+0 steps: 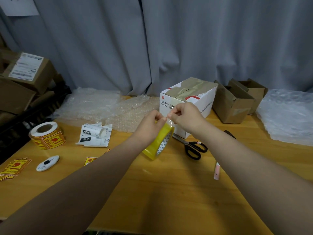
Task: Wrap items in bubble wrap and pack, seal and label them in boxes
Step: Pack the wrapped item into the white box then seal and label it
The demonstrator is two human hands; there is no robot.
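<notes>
A yellow roll of clear packing tape (158, 143) hangs above the wooden table (169, 192) at the centre. My left hand (151, 123) grips the roll at its top. My right hand (185, 114) pinches the loose end of the tape just beside the left thumb. Right behind both hands stands a white cardboard box (189, 97), its top flaps closed under old brown tape. Sheets of bubble wrap (108, 107) lie to the left of the box.
Black-handled scissors (193, 147) lie to the right of the roll, a pink pen (216, 170) nearer. On the left are a yellow sticker roll (46, 134), loose stickers (14, 167), a white cutter (48, 163) and white label sheets (94, 135). Open brown boxes (237, 102) and more wrap (288, 116) are at right.
</notes>
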